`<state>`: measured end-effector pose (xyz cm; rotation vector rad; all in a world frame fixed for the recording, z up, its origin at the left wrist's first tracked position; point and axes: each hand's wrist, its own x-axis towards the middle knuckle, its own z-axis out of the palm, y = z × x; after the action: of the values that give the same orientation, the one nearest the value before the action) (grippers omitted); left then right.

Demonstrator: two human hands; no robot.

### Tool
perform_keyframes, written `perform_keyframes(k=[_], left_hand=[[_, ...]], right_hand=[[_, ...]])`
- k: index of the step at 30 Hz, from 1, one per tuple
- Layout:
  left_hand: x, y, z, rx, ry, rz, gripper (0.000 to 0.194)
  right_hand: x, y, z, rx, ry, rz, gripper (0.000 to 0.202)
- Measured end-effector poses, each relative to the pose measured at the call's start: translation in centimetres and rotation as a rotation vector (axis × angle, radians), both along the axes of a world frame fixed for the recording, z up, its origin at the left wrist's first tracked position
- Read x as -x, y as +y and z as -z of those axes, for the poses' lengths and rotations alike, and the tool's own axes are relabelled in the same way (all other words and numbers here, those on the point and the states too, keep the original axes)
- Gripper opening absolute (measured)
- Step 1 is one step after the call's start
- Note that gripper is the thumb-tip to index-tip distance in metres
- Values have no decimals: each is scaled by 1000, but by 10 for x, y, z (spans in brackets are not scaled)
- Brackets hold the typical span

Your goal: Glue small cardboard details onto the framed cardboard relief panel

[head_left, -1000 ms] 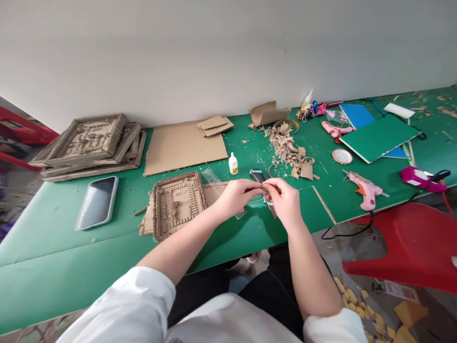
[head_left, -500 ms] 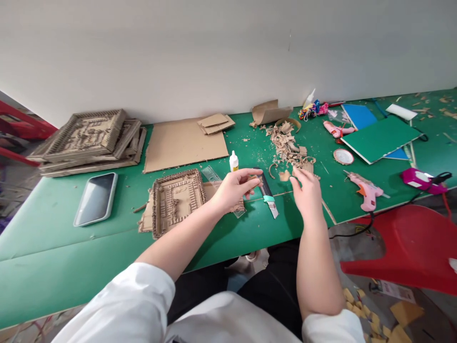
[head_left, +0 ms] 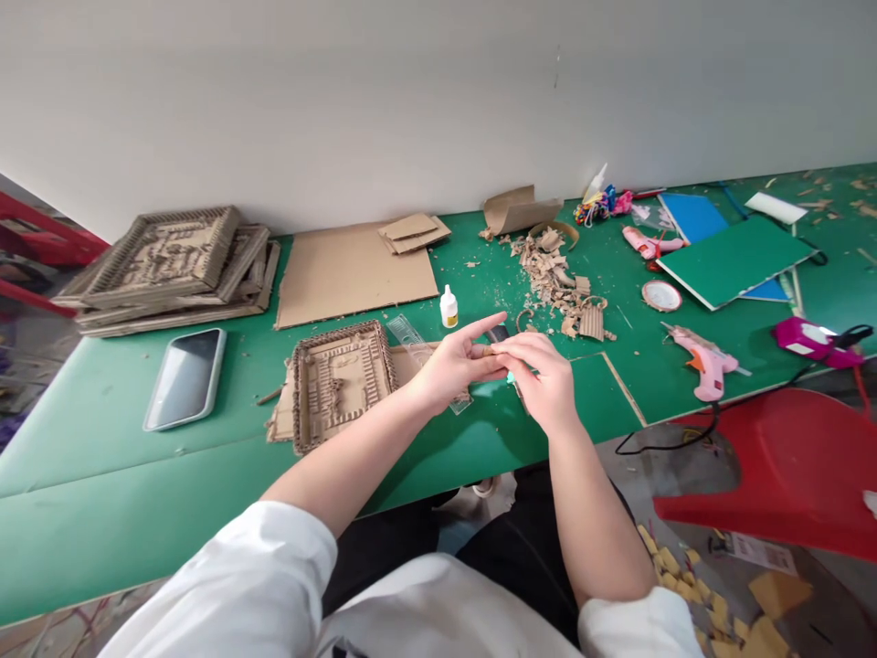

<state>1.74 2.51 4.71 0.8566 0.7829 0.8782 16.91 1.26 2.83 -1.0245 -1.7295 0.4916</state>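
Note:
Over the front of the green table, my left hand (head_left: pixel 458 366) and my right hand (head_left: pixel 541 373) meet at their fingertips. A small brown piece of cardboard (head_left: pixel 488 350) shows between the left fingers, mostly hidden; the left index finger points outward. The right fingers pinch at the same spot. Below them lies a utility knife (head_left: pixel 499 334), largely covered by the hands. Left of the hands a cardboard tray (head_left: pixel 356 366) with corrugated walls inside rests on the table, beside a clear ruler (head_left: pixel 409 336). A small white glue bottle (head_left: pixel 449 308) stands just beyond.
Stacked cardboard trays (head_left: pixel 168 256), a phone (head_left: pixel 184 379) and a flat cardboard sheet (head_left: pixel 349 279) occupy the left. Cardboard scraps (head_left: pixel 548 270) are heaped behind the hands. To the right lie a pink glue gun (head_left: pixel 709 361), a tape roll (head_left: pixel 661 295) and a green board (head_left: pixel 740 260).
My right hand has moved left, and its fingers now meet those of my left hand above the knife. A small tan scrap near the right fingers no longer shows on the table.

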Motion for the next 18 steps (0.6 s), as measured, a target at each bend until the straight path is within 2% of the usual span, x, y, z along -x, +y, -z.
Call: perform_keyframes(k=[4, 9, 13, 18], left_hand=[[1, -1, -4, -39, -20, 52, 57], [0, -2, -6, -92, 115, -52, 39], [-2, -2, -5, -209, 216, -134, 26], [0, -3, -2, -427, 396, -255, 20]], right_hand=[[-2, 1, 3, 120, 190, 148, 14], [2, 0, 3, 275, 415, 222, 17], [7, -4, -1, 349, 533, 195, 17], [10, -9, -4, 338, 467, 123, 28]])
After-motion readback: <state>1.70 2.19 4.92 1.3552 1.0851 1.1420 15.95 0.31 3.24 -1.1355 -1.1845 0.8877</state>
